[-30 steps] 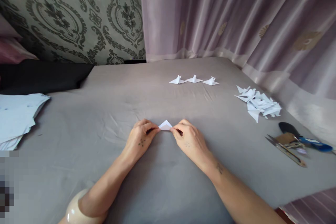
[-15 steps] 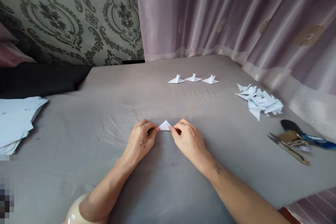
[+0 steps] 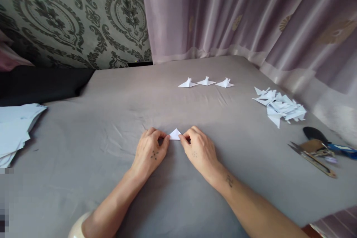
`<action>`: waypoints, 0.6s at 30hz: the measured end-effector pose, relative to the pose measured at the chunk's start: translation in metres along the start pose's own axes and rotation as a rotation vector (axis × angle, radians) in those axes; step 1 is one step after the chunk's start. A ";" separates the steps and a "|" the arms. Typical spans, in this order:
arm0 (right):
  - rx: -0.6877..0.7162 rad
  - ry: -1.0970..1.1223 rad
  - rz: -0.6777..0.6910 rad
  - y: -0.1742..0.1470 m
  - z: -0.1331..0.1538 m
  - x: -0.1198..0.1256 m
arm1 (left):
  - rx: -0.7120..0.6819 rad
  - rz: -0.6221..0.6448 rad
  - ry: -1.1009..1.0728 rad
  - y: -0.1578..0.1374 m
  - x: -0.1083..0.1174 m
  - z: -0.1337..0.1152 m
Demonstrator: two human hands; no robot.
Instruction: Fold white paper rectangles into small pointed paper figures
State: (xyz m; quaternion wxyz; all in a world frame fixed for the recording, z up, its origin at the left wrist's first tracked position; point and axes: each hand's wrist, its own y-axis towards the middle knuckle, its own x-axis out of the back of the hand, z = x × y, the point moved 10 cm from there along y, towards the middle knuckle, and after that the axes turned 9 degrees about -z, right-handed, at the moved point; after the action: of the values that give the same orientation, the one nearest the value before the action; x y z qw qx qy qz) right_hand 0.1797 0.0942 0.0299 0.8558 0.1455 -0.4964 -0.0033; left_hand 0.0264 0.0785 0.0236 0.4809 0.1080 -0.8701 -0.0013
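The folded white paper [image 3: 175, 134] is pinched at both ends by the left hand [image 3: 151, 148] and right hand [image 3: 201, 148], over the grey sheet [image 3: 95, 163], and its folds could be skewed by uneven pulling.

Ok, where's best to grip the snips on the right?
Probably the snips' rounded handle end, with the right hand coming from the near side: the pointed blades face away and left, and a brown piece crowds the far side.
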 end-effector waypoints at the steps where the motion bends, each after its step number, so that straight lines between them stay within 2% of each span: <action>1: 0.001 -0.010 -0.001 0.000 0.000 -0.001 | 0.001 -0.004 0.012 0.000 0.000 0.000; 10: 0.009 -0.072 0.006 0.001 0.004 -0.002 | -0.032 -0.004 0.143 -0.001 -0.001 -0.007; 18: 0.006 -0.082 0.053 0.004 0.002 -0.003 | -0.019 0.003 0.125 -0.001 -0.002 -0.003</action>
State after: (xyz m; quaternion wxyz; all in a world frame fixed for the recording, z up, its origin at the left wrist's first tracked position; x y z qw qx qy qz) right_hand 0.1758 0.0980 0.0287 0.8341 0.1345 -0.5347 0.0150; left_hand 0.0300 0.0784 0.0235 0.5352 0.1020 -0.8385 -0.0020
